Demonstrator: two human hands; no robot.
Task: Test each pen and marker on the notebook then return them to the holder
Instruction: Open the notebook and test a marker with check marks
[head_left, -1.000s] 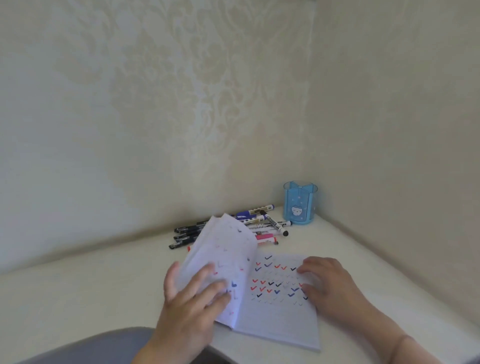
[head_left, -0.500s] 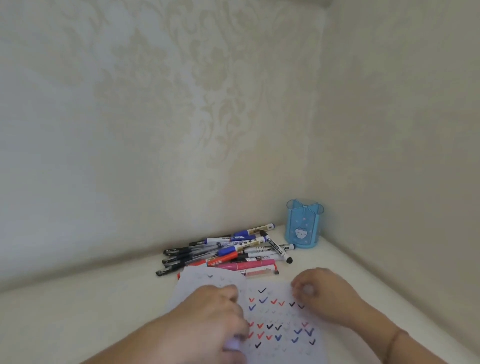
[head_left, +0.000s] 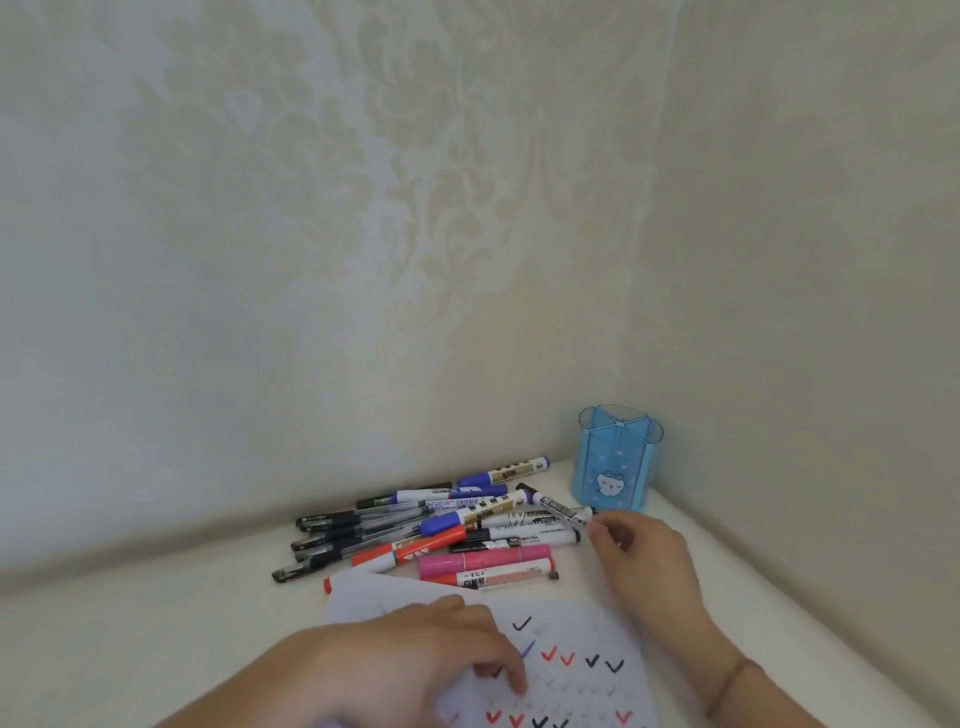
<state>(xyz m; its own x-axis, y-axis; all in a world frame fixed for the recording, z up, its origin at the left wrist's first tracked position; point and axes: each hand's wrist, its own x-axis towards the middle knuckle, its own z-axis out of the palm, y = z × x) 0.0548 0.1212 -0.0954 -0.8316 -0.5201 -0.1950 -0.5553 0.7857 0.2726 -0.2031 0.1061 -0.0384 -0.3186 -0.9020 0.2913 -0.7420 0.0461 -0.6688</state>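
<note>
The left hand (head_left: 415, 660) presses flat on the notebook (head_left: 571, 670). The right hand (head_left: 641, 556), fingers loosely curled and empty, reaches the pens (head_left: 441, 530) near the holder (head_left: 615, 462) in the table's (head_left: 156, 639) far corner.

Single head-mounted, wide-angle view, directed forward and slightly downward into a room corner. Patterned wall (head_left: 363, 234) fills the upper two thirds of the frame; the corner seam is seen right of centre. The white tabletop (head_left: 130, 639) is confined to the lower third and viewed from close range and above. Both forearms enter from the bottom edge, the left hand (head_left: 415, 670) at lower centre and the right hand (head_left: 644, 556) at lower right, the lower edge cropping the notebook (head_left: 571, 670). Straight edges appear bowed by lens distortion. No second view is provided.
</note>
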